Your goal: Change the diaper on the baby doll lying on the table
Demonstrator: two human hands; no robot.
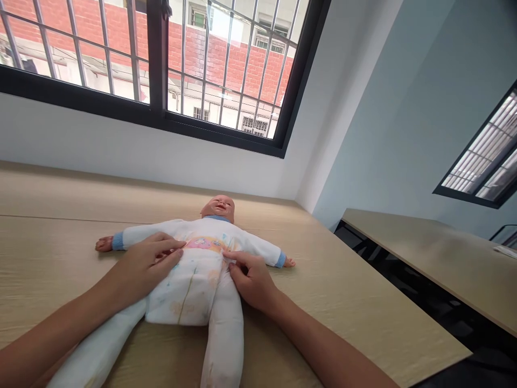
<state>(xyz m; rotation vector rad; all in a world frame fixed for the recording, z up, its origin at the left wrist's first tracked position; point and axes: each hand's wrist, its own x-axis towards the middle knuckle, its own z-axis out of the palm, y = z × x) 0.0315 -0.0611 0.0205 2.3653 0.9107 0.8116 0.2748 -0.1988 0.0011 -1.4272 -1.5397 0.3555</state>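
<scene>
A baby doll [221, 207] lies on its back on the wooden table, arms spread, in a white outfit with blue cuffs and collar. Over its belly and between its legs is a white diaper [189, 291] with a pink and orange printed waistband. My left hand [159, 258] is at the waistband's left end, thumb and fingertips pinched on the diaper's edge. At the right end my right hand [250, 275] pinches the other edge between thumb and index finger. The doll's legs stretch toward me, one partly behind my left forearm.
The light wooden table [343, 302] meets a white wall beneath a barred window [218, 64]. A second table [436, 253] stands at the right, with dark shapes below its edge. Farther right, another window [484, 151] is set in the wall.
</scene>
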